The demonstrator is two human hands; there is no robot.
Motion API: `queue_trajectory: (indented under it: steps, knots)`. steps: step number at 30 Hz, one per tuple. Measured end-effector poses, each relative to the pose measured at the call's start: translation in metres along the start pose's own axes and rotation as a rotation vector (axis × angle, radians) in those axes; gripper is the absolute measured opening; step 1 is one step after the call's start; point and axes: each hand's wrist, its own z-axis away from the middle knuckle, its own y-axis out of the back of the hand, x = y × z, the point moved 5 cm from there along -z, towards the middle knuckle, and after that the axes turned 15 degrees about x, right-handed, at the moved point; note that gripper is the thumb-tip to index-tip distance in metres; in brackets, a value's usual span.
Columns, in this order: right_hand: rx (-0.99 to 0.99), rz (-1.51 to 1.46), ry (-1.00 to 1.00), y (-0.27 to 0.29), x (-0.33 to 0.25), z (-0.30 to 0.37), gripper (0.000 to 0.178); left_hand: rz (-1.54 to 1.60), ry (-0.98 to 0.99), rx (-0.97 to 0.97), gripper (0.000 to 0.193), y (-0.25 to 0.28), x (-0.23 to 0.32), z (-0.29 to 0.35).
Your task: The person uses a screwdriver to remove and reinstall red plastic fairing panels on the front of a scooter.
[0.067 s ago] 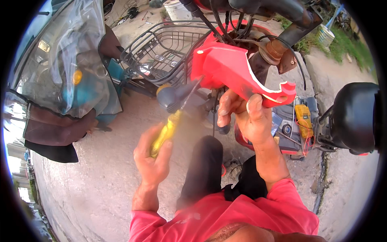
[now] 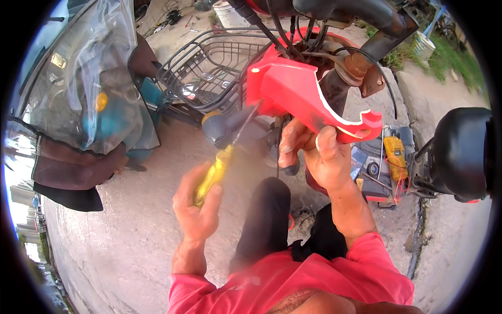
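My left hand [image 2: 197,204] is closed around the yellow handle of a screwdriver [image 2: 215,175]. Its thin metal shaft points up and to the right, and the tip meets the lower left part of a red plastic panel [image 2: 293,86]; whether it sits in a hole or screw there I cannot tell. From below, my right hand [image 2: 327,157] grips this panel at its lower edge, with the thumb in front and the other fingers curled beneath, partly hidden. The panel has a curved cut-out with a pale rim on its right and leans against the vehicle's front.
A black wire basket [image 2: 209,68] stands behind the panel, with black cables [image 2: 285,39] above it. At right are a yellow multimeter [image 2: 395,157] among tools and a black rounded seat-like part [image 2: 460,154]. A vehicle with a clear plastic cover [image 2: 94,78] stands at left.
The red panel has tilted slightly, its right end dropping a little, and my right hand has shifted with it. My left hand and the screwdriver have barely moved.
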Motion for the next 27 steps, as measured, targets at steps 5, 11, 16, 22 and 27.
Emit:
queue_trajectory:
  steps: [5, 11, 16, 22, 27]
  knots:
    - [-0.061, 0.004, -0.011, -0.009, -0.001, 0.0, 0.061, 0.091, 0.157, 0.028, 0.04, -0.002, -0.002, -0.006]
    - [-0.121, -0.029, -0.024, -0.012, 0.003, 0.004, 0.068, 0.145, 0.146, 0.045, 0.038, 0.002, -0.003, -0.005]
    - [-0.176, 0.092, 0.056, -0.011, 0.022, 0.009, 0.086, 0.151, 0.151, 0.068, 0.039, -0.003, 0.006, -0.009]
    - [-0.233, 0.377, 0.422, -0.017, 0.052, 0.018, 0.107, 0.098, 0.131, 0.071, 0.043, 0.001, 0.01, -0.007]
    - [-0.142, 0.353, 0.456, -0.018, 0.034, 0.01, 0.108, 0.096, 0.126, 0.087, 0.045, 0.002, 0.008, -0.006]
